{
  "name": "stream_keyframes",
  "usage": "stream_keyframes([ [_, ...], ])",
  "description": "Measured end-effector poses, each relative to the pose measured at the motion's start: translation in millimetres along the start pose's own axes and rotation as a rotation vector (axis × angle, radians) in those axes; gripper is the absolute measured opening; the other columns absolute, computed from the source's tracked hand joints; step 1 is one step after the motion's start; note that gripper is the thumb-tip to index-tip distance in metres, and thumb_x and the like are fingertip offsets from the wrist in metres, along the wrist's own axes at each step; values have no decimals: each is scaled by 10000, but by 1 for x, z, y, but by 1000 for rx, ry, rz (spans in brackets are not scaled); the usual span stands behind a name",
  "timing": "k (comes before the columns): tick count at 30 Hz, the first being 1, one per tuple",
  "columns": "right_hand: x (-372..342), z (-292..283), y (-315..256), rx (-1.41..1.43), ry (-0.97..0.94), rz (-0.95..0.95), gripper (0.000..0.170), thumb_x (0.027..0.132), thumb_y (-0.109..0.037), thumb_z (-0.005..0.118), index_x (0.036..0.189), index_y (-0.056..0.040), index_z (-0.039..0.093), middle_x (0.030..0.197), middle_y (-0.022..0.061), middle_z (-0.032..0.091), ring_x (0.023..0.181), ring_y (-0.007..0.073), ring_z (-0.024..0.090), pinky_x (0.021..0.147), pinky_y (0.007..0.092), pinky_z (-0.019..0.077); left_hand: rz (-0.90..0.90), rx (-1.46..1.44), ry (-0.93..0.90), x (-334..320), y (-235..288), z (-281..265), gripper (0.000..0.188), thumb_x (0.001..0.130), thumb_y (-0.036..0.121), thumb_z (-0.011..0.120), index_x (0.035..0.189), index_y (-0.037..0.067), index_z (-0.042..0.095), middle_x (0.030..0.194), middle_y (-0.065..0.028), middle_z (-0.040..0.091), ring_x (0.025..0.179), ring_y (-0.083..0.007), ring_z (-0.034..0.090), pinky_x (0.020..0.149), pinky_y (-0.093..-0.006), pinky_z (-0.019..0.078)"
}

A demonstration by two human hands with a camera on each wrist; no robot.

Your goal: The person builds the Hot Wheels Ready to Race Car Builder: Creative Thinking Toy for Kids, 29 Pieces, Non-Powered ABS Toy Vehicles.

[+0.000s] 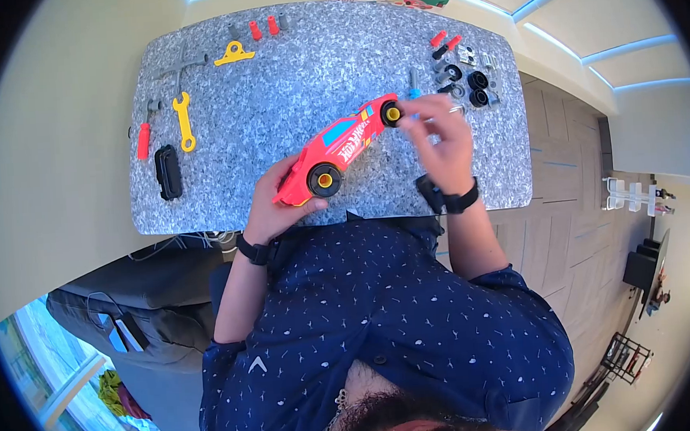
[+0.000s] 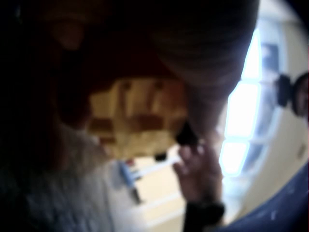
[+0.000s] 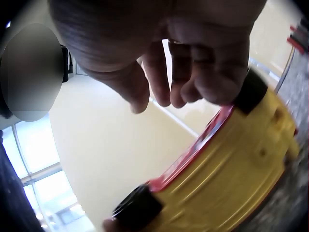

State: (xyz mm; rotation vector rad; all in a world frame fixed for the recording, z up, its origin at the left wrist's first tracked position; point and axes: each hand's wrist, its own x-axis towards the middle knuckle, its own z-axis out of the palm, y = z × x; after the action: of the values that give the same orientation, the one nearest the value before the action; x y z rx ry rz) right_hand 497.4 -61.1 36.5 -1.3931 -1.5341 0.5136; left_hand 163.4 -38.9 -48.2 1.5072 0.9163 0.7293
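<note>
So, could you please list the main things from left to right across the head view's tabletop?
Red handle, black part, yellow wrench, yellow bracket, red toy car, right hand, rightmost black wheels.

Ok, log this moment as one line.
left hand: holds red toy car at one end | right hand: at wheel on other end | yellow wrench: on tabletop

Room, domestic; probably a living room, exact use uncertain. Grounds: one sofa (image 1: 152, 284), dark grey, padded; beside it, one window (image 1: 69, 388), pale-framed, daylit. One table (image 1: 320, 67), speckled grey top. Playthings: one red toy car (image 1: 347, 143), above the table; one yellow wrench (image 1: 184, 122), toy, on it. Floor (image 1: 559, 159), grey-brown, plank pattern. Wall (image 1: 50, 170), plain cream. Far side: one white rack (image 1: 630, 196); one black wire rack (image 1: 626, 359), contents too small to tell.
</note>
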Motion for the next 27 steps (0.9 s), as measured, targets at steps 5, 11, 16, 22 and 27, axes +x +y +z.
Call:
stream_keyframes([
  [5, 4, -47, 82, -623, 181, 12, 375, 968, -125, 835, 1341, -108, 799, 1378, 189, 709, 1140, 332, 699, 984, 465, 562, -106, -109, -9, -1, -1, -1, 954, 755, 321, 1066, 1523, -22, 615, 1366, -119, 751, 1278, -218, 717, 1112, -388, 561],
  [11, 0, -42, 129, -794, 63, 26, 416, 977, -154, 810, 1391, -120, 782, 1432, 229, 692, 1235, 422, 661, 1098, 513, 502, -124, -124, -4, -1, -2, 0, 934, 761, 310, 1062, 1513, -23, 621, 1357, -118, 753, 1268, -214, 719, 1103, -387, 564],
  [16, 8, -44, 104, -731, 120, 91, 497, 913, -74, 851, 1399, -121, 758, 1377, 217, 717, 1258, 427, 646, 1114, 528, 488, -4, -48, 12, 0, -2, 1, 937, 752, 319, 1066, 1508, -19, 626, 1349, -121, 757, 1259, -219, 725, 1099, -388, 565],
  [22, -7, -25, 8, 387, -6, 211, 315, 1051, -13, 729, 1364, -50, 745, 1120, 26, 727, 966, 83, 678, 755, 252, 558, 5, 5, 24, 1, 0, 2, 947, 739, 338, 1072, 1501, -14, 634, 1344, -123, 760, 1254, -223, 729, 1090, -393, 568],
  [27, -29, 13, -58, 704, -469, 376, 263, 1122, -66, 655, 1365, -23, 744, 962, 51, 778, 795, 68, 696, 657, 237, 553, 16, 21, 27, 1, 3, 2, 958, 732, 348, 1075, 1501, -15, 634, 1349, -126, 758, 1259, -229, 729, 1086, -396, 571],
])
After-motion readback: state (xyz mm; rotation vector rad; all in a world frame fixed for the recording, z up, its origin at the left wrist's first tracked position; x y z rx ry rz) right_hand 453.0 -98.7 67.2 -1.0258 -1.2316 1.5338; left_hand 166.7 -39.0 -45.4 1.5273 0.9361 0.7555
